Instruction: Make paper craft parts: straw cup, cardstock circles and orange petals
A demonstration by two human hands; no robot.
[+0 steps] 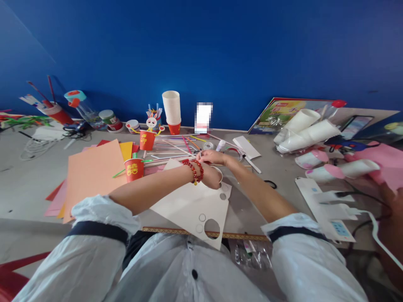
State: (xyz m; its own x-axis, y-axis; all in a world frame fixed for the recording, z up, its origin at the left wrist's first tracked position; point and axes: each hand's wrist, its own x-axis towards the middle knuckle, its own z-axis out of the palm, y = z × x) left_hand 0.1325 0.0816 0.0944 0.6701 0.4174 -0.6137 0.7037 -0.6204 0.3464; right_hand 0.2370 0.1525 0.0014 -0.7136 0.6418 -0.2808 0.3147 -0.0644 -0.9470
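Note:
My two hands meet over the middle of the table. My left hand (211, 177), with a red bead bracelet (195, 170) on its wrist, is curled shut; a thin white curved edge shows at its far side, and I cannot make out what it holds. Just behind it, my right hand (211, 156) has its fingers pinched together on something small I cannot name. Under both hands lies a white paper sheet (189, 205) with several round holes cut out of it.
A red cup (134, 169) stands on orange paper (94, 172) to the left, with another red cup (147, 140), straws (174, 147) and a stack of white cups (171, 107) behind. A tape roll (208, 145) lies nearby. To the right are lying white cups (302, 130), a glue gun (349, 145) and pink paper (385, 158).

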